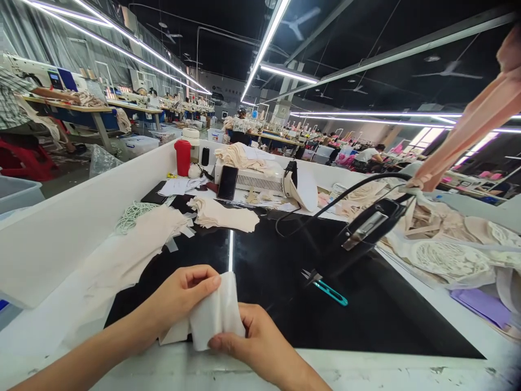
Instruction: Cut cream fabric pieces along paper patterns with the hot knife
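Note:
A small white fabric piece is held between my two hands, low over the near edge of the black mat. My left hand pinches its upper left edge, thumb on top. My right hand grips its lower right side, with fingers partly hidden behind it. Below my left hand a cream piece lies on the mat. To the right rest thread snips with a teal handle. Beyond my hands sits a stack of cream fabric pieces.
Pale fabric strips and green cord lie at the left. A black device with a cable hangs at the right from peach cloth. A phone, a red cup and lace garments surround the mat.

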`<state>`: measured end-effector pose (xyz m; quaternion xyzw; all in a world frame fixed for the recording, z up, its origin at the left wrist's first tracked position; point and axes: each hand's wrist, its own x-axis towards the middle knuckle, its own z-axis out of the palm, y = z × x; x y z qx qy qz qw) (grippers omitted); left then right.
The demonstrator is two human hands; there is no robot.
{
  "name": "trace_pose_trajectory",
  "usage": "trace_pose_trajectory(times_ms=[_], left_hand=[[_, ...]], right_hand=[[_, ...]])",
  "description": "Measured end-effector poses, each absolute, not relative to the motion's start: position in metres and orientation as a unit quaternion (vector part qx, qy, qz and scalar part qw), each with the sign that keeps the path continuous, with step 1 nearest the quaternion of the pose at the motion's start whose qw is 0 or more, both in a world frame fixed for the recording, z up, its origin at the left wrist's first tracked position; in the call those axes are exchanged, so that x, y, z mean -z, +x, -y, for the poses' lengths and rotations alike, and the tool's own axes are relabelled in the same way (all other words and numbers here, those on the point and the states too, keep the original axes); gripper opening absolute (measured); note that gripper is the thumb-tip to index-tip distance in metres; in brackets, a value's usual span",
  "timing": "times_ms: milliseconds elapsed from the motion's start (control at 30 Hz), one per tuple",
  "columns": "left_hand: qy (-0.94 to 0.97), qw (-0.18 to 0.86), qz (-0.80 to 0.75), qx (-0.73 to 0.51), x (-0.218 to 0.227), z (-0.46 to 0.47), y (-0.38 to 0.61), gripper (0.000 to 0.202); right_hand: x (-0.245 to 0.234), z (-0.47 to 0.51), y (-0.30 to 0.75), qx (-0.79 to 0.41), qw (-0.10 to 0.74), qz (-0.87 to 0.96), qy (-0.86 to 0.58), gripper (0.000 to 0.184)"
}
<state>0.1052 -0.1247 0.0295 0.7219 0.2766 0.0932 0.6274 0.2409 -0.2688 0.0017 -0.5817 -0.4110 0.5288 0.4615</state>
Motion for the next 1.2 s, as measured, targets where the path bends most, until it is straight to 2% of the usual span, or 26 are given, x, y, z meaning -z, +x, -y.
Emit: trace_pose_trajectory(times_ms=[100, 167, 267, 333, 433, 533, 600, 700, 833, 1033, 1200], left_hand=[[0.717, 0.628, -0.287, -0.096, -0.026, 0.127, 0.106, 0.052], [0.728, 0.618, -0.279, -0.103, -0.025, 0.124, 0.109, 0.052], [0.776, 0.558, -0.244, -0.161, -0.033, 0.11, 0.112, 0.048], [0.827, 0.46, -0.214, -0.243, -0.044, 0.101, 0.113, 0.041], [0.906, 0.25, -0.109, -0.325, -0.055, 0.096, 0.113, 0.033], [0.952, 0.09, 0.036, -0.29, -0.042, 0.102, 0.113, 0.036], [0.961, 0.044, 0.09, -0.258, -0.023, 0.108, 0.114, 0.037], [0.965, 0.051, 0.098, -0.236, 0.002, 0.115, 0.115, 0.029], [0.973, 0.091, 0.083, -0.195, 0.013, 0.118, 0.116, 0.02], [0.97, 0.101, 0.081, -0.205, 0.026, 0.115, 0.116, 0.022], [0.967, 0.115, 0.066, -0.216, 0.039, 0.115, 0.115, 0.024]], right_hand=[[-0.004, 0.271, 0.242, -0.561, 0.427, 0.42, -0.571, 0.044], [-0.007, 0.271, 0.246, -0.557, 0.408, 0.427, -0.584, 0.038], [-0.011, 0.264, 0.259, -0.464, 0.402, 0.484, -0.624, 0.023], [-0.015, 0.257, 0.272, -0.315, 0.391, 0.562, -0.658, 0.024], [-0.018, 0.243, 0.293, -0.129, 0.351, 0.624, -0.686, 0.026], [-0.012, 0.231, 0.307, -0.049, 0.285, 0.644, -0.708, 0.038], [-0.003, 0.226, 0.312, -0.017, 0.239, 0.658, -0.713, 0.044], [0.008, 0.223, 0.318, 0.0, 0.196, 0.678, -0.709, 0.05], [0.012, 0.224, 0.333, 0.051, 0.154, 0.664, -0.73, 0.05], [0.005, 0.242, 0.338, 0.097, 0.154, 0.646, -0.741, 0.065], [0.013, 0.254, 0.321, 0.091, 0.137, 0.719, -0.675, 0.054]])
